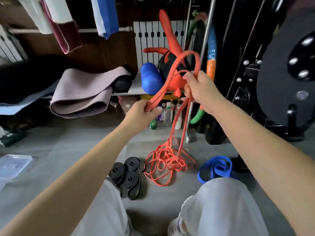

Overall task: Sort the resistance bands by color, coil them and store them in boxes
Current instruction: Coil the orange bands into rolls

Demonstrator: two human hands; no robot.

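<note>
Orange resistance band (170, 74), raised above the floor (76, 147). Our left grip (143, 114) pinches a doubled length low; our right grip (199, 89) curls round the loop higher, holding it taut, we judge, to tease it from the orange tangle (168, 162) below. Coiled black bands (129, 178) lie just left; a clear box (13, 166) waits at the floor's left edge.

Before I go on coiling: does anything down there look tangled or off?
Yes. The orange bands on the floor lie in a loose tangle; strands gripped by the right hand hang down into it, the left hand holding their loop. The black bands alongside are coiled.
</note>
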